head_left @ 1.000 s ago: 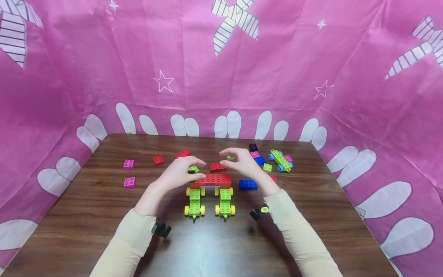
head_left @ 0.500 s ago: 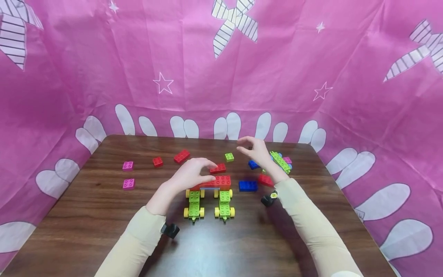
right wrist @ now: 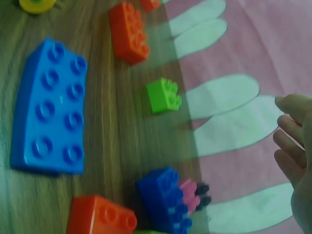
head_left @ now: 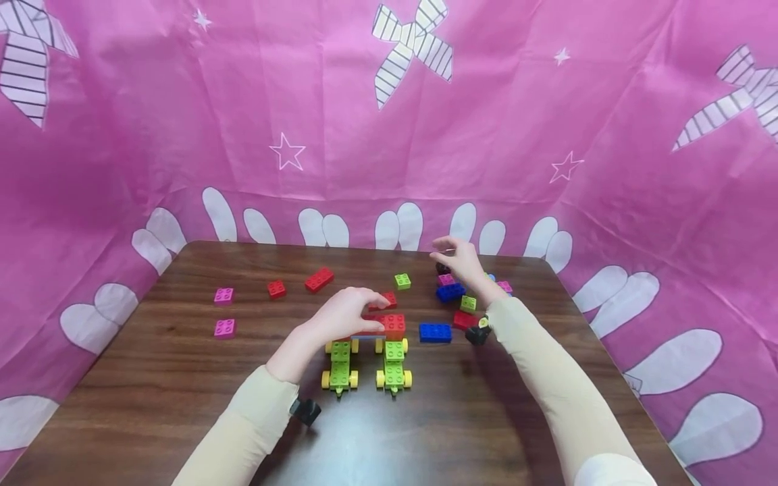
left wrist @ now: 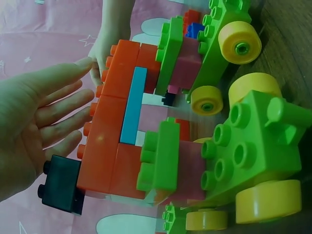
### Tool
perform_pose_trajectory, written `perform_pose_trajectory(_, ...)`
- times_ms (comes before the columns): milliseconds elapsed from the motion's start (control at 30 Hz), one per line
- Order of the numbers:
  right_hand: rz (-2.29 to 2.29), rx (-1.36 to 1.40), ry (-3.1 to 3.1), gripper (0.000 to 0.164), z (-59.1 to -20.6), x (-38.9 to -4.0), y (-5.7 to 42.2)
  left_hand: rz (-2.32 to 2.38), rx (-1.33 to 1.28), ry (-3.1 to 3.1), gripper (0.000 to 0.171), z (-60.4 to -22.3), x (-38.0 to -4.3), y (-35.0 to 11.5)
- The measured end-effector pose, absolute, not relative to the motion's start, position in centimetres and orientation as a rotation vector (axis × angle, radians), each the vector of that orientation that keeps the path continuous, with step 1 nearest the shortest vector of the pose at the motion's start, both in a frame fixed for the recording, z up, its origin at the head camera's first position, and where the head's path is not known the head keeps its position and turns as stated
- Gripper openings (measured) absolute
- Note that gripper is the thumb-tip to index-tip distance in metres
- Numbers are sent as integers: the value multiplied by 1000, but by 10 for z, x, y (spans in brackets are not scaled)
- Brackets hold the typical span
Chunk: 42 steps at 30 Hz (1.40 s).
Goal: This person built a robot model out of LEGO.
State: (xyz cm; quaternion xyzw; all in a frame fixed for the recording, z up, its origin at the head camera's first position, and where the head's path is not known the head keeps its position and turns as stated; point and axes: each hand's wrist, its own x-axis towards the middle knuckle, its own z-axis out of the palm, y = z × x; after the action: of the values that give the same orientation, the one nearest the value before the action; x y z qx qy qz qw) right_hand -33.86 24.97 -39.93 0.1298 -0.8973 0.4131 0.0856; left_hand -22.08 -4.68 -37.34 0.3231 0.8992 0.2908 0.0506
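Note:
My left hand [head_left: 345, 314] hovers over the red bricks [head_left: 395, 325] of a built toy, hiding their left part. Two green wheeled bases [head_left: 394, 371] with yellow wheels carry this build. In the left wrist view, that hand [left wrist: 53, 107] has its fingers extended beside the studs; a black brick [left wrist: 62, 185] sits at one end and a light blue strip [left wrist: 134, 105] runs underneath. My right hand [head_left: 464, 263], fingers loosely curved around nothing, is above a black brick [head_left: 442, 268] at the back right. A pink brick [head_left: 446, 279] and a blue brick [head_left: 451, 292] lie just below it.
Another blue brick [head_left: 435, 333] and a red one [head_left: 464, 320] lie right of the build. Small green bricks [head_left: 402, 281] and red bricks [head_left: 319, 279] lie farther back. Two pink bricks [head_left: 224, 329] are at left. My right arm mostly hides a blue-wheeled green base.
My right hand has moved right and away from the build, toward the black brick at the back. My left hand has shifted right over the red bricks.

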Motion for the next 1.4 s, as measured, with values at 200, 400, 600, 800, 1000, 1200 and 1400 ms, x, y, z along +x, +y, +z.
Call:
perform_pose_trajectory(200,1192,371,-2724,38,-409,-353,257,926,982,2697,44,-378,-218,-46)
perform_pose_trajectory(400,1134,340,-2806,40,-416,-364,269,919,954,2695,43,-383,-218,-44)
perform_pose_trajectory(600,1065,294,-2900,47,-425,-372,277,914,949,2692,42,-387,-220,-45)
perform_pose_trajectory(800,1014,313,-2934,49,-431,-378,280,917,916,2699,42,-389,-220,-45)
perform_pose_trajectory(1000,1027,321,-2994,47,-441,-385,283,922,914,2701,42,-390,-220,-45)
perform_pose_trajectory(1200,1026,298,-3045,44,-448,-390,285,915,917,2711,42,-390,-219,-44)
perform_pose_trajectory(1400,995,297,-3084,41,-451,-392,283,909,929,2723,41,-389,-220,-44)
